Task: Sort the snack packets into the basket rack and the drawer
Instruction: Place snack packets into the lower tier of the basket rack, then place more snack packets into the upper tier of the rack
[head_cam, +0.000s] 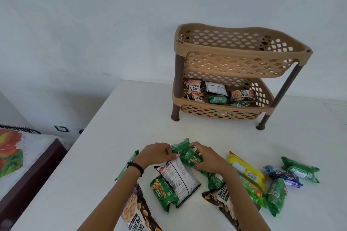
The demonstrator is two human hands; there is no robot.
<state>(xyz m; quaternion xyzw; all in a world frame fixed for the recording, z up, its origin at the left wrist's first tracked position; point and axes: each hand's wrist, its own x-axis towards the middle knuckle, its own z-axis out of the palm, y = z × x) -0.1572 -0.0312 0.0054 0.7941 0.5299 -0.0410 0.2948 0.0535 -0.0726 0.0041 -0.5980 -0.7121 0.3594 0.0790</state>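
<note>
Green packets (194, 159) mid-worktop (131, 110), both hands on them: L hand (156, 154) fingers curled over far one, R hand (208, 160) fingers wrapped round near one. Firm grip on pair before lift, w/o dragging white packet (180, 178) alongside. Basket rack (242, 56) well apart, lower tier part-filled; drawer not in view.

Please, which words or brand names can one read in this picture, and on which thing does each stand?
"SALTED PEANUTS": packet in the rack's lower basket.
"SALTED PEANU", cut off: dark packet on the table.
"MOMS MAGIC": green packet in the right hand.
All other print: too small or blurred.
</note>
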